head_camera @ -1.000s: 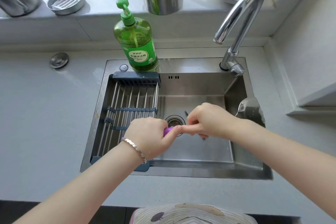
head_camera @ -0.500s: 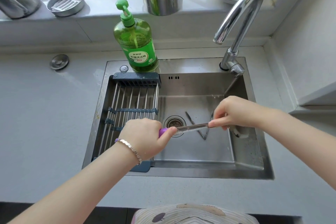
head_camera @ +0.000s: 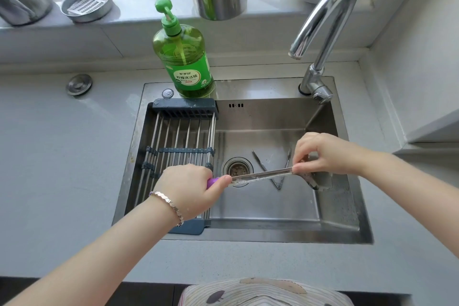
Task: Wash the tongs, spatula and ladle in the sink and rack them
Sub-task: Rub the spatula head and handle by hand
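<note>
Grey countertop (head_camera: pixel 74 156) surrounded a stainless sink (head_camera: pixel 273 218) below a window ledge. At the right fingertips (head_camera: pixel 298 169), thumb and forefinger pinched the far end of a metal shaft (head_camera: pixel 260 176), probably to rub it clean. The right hand (head_camera: pixel 320 154) was arched above the utensil's head (head_camera: pixel 323 181), which it partly hid. That head looked flat, so the item was judged to be the spatula. The left hand (head_camera: pixel 188 189) was curled round the purple handle (head_camera: pixel 213 182), steadying the shaft nearly level above the drain (head_camera: pixel 238 169) so that any run-off fell into the basin. Specks on the shaft may have been suds or residue; this could not be confirmed. Below the shaft, the tongs (head_camera: pixel 260 163) lay spread in a V on the sink floor, apparently awaiting their turn. No ladle could be identified. A wire drying rack (head_camera: pixel 178 146) spanned the left part of the sink, just beside the left hand, and held nothing. Further out, a green soap bottle (head_camera: pixel 186 62) stood on the far rim, and the faucet (head_camera: pixel 325 17) arched over the far right corner with no water seen flowing.
</note>
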`<act>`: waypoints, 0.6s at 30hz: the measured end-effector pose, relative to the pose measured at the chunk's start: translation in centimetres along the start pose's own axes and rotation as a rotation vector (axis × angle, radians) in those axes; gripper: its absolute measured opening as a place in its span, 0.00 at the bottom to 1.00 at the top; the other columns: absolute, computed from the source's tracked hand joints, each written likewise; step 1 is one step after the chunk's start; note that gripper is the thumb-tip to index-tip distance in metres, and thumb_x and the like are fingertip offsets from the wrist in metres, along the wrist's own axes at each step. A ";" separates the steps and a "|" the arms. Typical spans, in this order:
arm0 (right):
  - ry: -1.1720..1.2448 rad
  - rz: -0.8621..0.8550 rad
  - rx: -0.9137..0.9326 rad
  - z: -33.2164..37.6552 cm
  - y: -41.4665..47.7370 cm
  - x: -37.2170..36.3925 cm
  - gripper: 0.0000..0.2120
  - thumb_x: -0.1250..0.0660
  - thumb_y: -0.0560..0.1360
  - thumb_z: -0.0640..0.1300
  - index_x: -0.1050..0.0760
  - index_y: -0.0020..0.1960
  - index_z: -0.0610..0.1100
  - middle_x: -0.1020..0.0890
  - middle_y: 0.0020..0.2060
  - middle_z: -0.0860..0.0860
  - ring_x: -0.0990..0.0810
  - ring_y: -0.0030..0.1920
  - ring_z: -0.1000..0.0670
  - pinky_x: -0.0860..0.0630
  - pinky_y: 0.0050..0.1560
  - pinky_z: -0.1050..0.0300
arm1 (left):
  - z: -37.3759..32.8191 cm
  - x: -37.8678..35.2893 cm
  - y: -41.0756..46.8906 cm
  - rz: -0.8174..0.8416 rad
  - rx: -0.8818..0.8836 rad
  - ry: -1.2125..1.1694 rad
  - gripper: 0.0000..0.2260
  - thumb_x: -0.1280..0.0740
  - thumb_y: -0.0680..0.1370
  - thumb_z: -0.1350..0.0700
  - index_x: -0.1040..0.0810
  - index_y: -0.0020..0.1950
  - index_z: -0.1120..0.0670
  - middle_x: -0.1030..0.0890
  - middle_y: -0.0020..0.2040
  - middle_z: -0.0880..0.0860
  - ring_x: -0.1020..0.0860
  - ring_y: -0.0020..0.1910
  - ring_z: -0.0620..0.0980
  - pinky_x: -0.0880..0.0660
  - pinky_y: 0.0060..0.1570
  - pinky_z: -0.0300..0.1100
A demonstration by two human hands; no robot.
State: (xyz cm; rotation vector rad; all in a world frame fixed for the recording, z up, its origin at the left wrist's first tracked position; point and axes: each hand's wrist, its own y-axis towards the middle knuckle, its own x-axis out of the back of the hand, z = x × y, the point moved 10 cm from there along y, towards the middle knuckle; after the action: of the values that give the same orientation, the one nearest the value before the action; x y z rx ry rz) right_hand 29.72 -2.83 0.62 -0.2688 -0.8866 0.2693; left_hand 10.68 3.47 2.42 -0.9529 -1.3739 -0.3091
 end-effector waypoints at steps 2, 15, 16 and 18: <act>-0.022 0.033 -0.018 -0.1 0.1 -0.4 0.07 0.27 0.67 0.54 0.20 0.34 0.51 0.21 0.34 0.56 0.25 0.43 0.55 0.28 0.46 0.61 | -0.1 -0.2 0.1 0.006 0.002 -0.006 0.24 0.53 0.77 0.36 0.35 0.30 0.51 0.31 0.27 0.48 0.30 0.27 0.48 0.27 0.34 0.39; 0.634 -0.778 -0.558 -2.6 -1.7 0.7 0.26 0.35 0.76 0.46 0.37 0.70 0.40 0.32 0.65 0.45 0.32 0.66 0.48 0.38 0.67 0.63 | 2.4 -5.1 1.0 0.026 0.380 -0.835 0.27 0.51 0.77 0.36 0.29 0.32 0.55 0.29 0.27 0.51 0.32 0.25 0.51 0.29 0.36 0.42; 0.888 -0.704 -0.628 -2.3 -0.7 -1.2 0.26 0.39 0.77 0.49 0.39 0.71 0.39 0.29 0.64 0.45 0.29 0.62 0.48 0.34 0.65 0.58 | 1.8 -5.3 1.1 0.020 0.412 -0.961 0.26 0.50 0.78 0.38 0.28 0.33 0.55 0.29 0.26 0.51 0.32 0.24 0.50 0.30 0.35 0.42; 1.424 -0.541 -0.569 0.5 2.5 -4.1 0.21 0.47 0.81 0.50 0.37 0.67 0.37 0.23 0.55 0.42 0.21 0.52 0.46 0.25 0.57 0.54 | 0.0 -5.3 1.3 0.011 0.424 -1.138 0.23 0.48 0.79 0.41 0.27 0.37 0.56 0.28 0.27 0.50 0.32 0.25 0.49 0.31 0.31 0.39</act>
State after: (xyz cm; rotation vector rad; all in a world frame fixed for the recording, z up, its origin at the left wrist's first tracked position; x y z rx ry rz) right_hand 26.53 -1.79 -2.91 -0.6115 0.4308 -0.6585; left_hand 10.37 2.44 -2.94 -0.7706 -2.3245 0.6290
